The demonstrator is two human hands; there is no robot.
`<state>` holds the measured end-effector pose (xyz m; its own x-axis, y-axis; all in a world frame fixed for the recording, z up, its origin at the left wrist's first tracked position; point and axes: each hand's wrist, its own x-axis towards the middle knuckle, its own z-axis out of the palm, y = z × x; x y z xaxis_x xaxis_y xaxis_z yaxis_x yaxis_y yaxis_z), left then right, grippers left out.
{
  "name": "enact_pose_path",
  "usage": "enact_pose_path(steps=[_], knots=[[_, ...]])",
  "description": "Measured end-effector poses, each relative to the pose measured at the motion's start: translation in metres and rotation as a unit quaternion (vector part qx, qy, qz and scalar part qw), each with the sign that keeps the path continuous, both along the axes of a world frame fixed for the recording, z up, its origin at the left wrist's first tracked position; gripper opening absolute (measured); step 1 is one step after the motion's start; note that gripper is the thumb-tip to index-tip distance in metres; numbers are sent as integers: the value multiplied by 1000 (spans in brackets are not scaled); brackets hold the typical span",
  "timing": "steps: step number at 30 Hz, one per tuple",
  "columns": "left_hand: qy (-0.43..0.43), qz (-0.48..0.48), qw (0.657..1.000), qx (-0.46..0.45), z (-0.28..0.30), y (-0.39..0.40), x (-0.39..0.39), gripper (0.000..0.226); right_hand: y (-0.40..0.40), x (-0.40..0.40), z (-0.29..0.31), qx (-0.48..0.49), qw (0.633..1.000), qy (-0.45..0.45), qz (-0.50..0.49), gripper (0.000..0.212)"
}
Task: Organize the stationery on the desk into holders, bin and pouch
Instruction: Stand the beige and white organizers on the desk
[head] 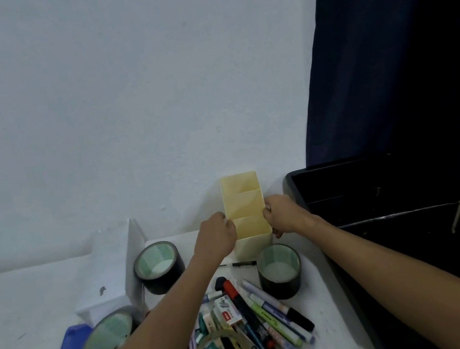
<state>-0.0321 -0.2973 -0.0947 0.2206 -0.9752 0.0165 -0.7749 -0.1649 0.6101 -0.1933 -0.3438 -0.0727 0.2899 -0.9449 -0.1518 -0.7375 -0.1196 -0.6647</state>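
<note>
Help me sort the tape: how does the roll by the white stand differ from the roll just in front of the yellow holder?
The roll by the white stand leans tilted against it, left of the left hand; the roll in front of the yellow holder stands flat, opening upward, below the right hand. Both are black with pale green cores.

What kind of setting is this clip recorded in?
Probably a home or small office desk set against a plain wall. Loose markers lie heaped beside rolls of tape on the white desk, both hands hold a yellow compartment holder, and a dark curtain hangs to the right.
</note>
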Motion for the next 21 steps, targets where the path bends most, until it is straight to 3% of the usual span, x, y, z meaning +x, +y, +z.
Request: enact_pose_path(steps=[4,10,14,17,21], knots=[[49,-1,999,5,6,-1,-3,14,1,3,2,-24,1000,-8,0,29],[50,7,998,45,12,-9,3,24,1,5,1,-39,999,-9,-32,26],[10,-2,999,36,23,-3,14,24,1,9,8,-120,991,29,-45,32],[-3,30,1000,7,39,-1,39,40,1,23,18,-154,987,33,-9,38],[-62,92,994,-15,71,15,92,37,12,64,38,-161,983,-22,91,34]])
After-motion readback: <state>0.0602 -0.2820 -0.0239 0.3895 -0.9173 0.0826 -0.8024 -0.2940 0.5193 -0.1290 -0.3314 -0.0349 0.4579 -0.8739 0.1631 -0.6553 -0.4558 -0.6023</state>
